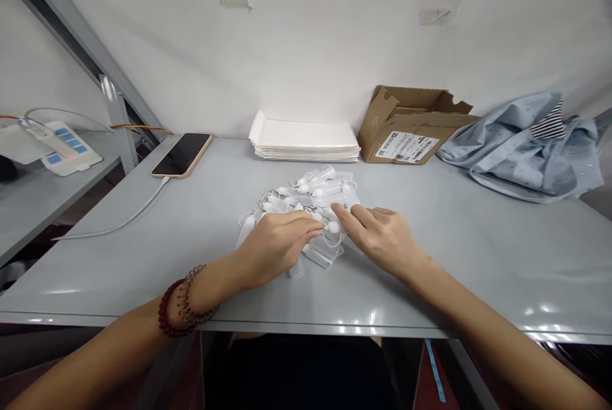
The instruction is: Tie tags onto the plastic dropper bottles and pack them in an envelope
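A pile of small clear plastic bottles (329, 188) with white caps and thin loops lies on the grey table, between and behind my hands. My left hand (282, 241) rests over the front left of the pile, its fingers pressed together and the tips beside a white cap (332, 227). Whether it grips a bottle there is hidden. On the pile's right side, my right hand (382, 231) is closed, its index finger bent toward the bottles and the other fingers curled. Its palm and thumb are out of sight. One clear bottle (324, 253) lies just below the left fingertips.
Behind the pile is a stack of white envelopes (306, 136), with an open cardboard box (406, 132) to its right. Grey-blue cloth (521, 148) lies at far right. A phone (182, 155) on a white cable (129, 225) is at left on the table (502, 257).
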Demonstrator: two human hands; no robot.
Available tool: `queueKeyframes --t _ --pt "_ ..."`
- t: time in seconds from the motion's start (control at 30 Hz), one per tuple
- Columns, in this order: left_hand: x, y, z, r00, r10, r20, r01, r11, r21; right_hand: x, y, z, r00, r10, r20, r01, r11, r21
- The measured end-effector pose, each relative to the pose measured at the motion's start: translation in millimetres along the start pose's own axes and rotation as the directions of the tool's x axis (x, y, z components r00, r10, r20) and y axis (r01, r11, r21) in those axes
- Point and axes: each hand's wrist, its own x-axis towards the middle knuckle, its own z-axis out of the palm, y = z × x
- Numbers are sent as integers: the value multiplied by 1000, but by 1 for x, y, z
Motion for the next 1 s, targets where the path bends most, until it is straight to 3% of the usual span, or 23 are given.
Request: queueKeyframes --t 0.3,0.67,1.0 --pt "6 6 -6 988 -149 -37 149 989 -7 -1 2 2 999 49 -23 -49 999 21" --pt "-2 -1 3 999 -49 3 49 998 48 -1 -3 0 999 -23 36 22 999 24" --pt "-3 1 4 998 30 -47 -27 997 70 2 -7 -4 1000 -13 21 13 1000 20"
